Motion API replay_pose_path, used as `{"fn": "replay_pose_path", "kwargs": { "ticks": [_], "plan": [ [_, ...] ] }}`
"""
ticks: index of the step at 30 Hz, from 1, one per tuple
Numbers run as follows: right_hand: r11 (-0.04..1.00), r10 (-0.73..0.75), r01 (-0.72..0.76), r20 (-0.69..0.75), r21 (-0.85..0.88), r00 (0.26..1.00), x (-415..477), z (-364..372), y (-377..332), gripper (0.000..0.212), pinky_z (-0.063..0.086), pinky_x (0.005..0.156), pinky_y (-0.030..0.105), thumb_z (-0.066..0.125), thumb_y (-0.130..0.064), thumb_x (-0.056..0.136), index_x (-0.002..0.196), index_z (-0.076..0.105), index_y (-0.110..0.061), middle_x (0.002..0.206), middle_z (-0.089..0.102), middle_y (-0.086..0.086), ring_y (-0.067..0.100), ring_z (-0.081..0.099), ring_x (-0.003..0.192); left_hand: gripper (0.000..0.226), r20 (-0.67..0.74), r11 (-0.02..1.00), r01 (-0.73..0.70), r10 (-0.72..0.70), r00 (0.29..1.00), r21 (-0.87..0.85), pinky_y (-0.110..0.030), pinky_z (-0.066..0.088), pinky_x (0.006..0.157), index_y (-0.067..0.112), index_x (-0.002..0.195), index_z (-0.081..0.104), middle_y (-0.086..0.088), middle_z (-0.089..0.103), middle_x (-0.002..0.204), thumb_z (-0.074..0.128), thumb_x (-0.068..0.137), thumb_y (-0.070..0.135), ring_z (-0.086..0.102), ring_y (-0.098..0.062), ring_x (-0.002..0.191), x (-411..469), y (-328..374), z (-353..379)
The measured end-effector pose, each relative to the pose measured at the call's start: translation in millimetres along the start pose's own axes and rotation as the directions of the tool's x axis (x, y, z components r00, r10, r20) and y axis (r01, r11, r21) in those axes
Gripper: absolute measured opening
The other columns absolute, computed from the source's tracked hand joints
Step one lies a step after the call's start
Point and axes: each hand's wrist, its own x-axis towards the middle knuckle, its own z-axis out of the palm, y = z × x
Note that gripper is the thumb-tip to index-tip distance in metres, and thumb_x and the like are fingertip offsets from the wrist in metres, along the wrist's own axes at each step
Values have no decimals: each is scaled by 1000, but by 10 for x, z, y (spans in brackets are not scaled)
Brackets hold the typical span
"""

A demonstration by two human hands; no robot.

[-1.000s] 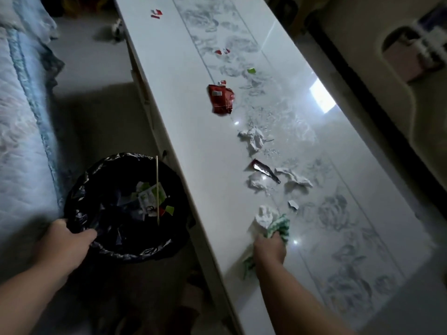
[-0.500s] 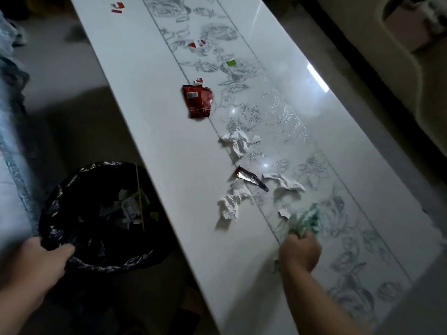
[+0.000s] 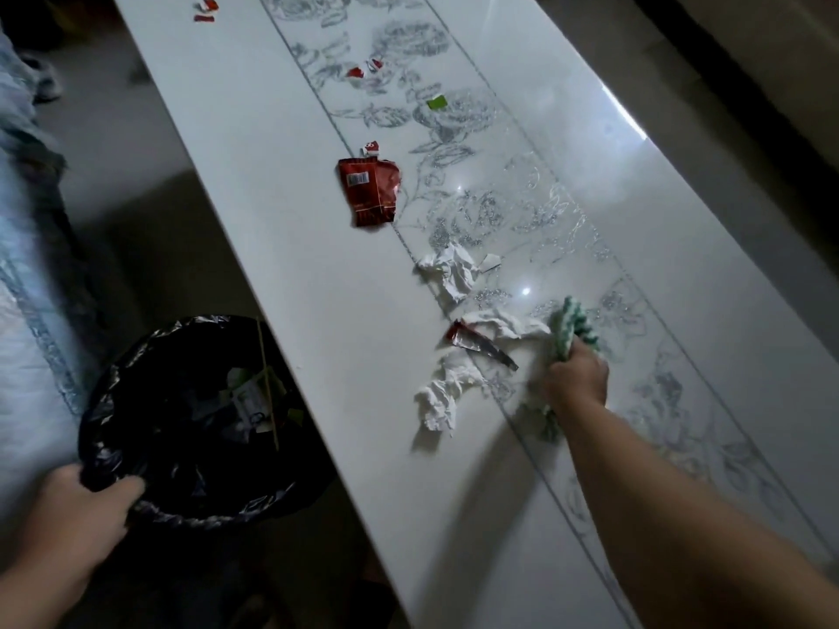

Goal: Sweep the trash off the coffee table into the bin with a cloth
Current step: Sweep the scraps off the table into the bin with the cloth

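Trash [image 3: 454,270] lies along the white coffee table [image 3: 281,220]. The right hand [image 3: 576,379] has its fingers curled tight round a green and white cloth [image 3: 573,326]. The cloth sits on the table top and touches a crumpled white tissue [image 3: 504,324]. A thin dark wrapper [image 3: 481,347] lies just beside that tissue. Another tissue [image 3: 442,392] lies nearer the table edge on the bin's side. A big red wrapper [image 3: 370,190] and a small green scrap [image 3: 436,102] lie farther up. The black bin [image 3: 195,501] stands on the floor beside the table, with trash inside. The left hand [image 3: 86,515] grips its rim
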Motion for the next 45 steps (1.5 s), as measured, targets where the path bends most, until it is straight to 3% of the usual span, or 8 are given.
{"fn": "replay_pose_path", "kwargs": {
  "ticks": [7,14,21,25,30,39,42,45],
  "plan": [
    [994,-109,110,105,-5,989,-89,182,-153,64,39,70,22,41,6,80,131,52,-32,120,51,18,26,46,86,13,-141,994,-16,31,990,106,-59,56,59,3,67,60,-21,64,56,68,69,13,67,-35,54,-441,458,23],
    [982,27,-46,105,183,994,-573,580,-293,31,41,43,13,38,-17,96,121,57,-23,84,48,-5,11,48,67,20,-115,995,-3,15,993,103,-58,56,63,0,74,62,-25,66,60,67,64,18,67,-38,58,-518,550,15],
    [973,-35,12,97,232,995,-750,657,-308,34,50,56,28,41,-1,81,87,66,-22,77,64,6,22,57,69,37,-78,991,22,-12,997,130,-51,56,68,4,80,64,-25,66,68,60,54,30,67,-42,67,-555,632,-5],
    [960,147,-87,-214,267,966,-309,333,-279,28,43,60,24,42,-3,82,97,64,-9,82,63,8,24,57,70,44,-62,989,20,-12,998,143,-55,57,73,7,91,65,-25,69,80,60,55,31,68,-44,75,-433,624,-17],
    [976,219,-218,-179,23,959,321,163,-645,31,40,72,30,47,-9,92,120,52,4,124,55,24,35,58,107,37,-84,989,1,12,996,149,-56,58,67,7,85,62,-23,67,72,61,55,30,66,-41,66,-318,605,-45],
    [977,-143,112,168,180,975,538,784,-1507,37,35,84,19,47,-11,91,123,60,-25,114,60,-1,17,51,99,44,-42,993,8,-3,999,119,-56,56,75,9,94,58,-24,64,79,59,55,31,65,-42,75,-345,690,-62],
    [961,-275,257,304,101,912,432,857,-1542,35,44,67,5,48,-13,92,124,59,-21,123,60,7,20,56,101,51,-31,994,11,-8,999,109,-56,56,81,11,102,57,-21,66,87,59,55,31,65,-39,82,-354,691,-69],
    [853,-435,513,415,-94,799,289,909,-1542,35,46,96,22,49,-13,91,123,60,-22,124,56,8,28,53,114,52,-38,995,10,-6,999,103,-55,56,81,11,103,57,-21,66,88,59,55,31,66,-39,84,-348,695,-70]
  ]
}}
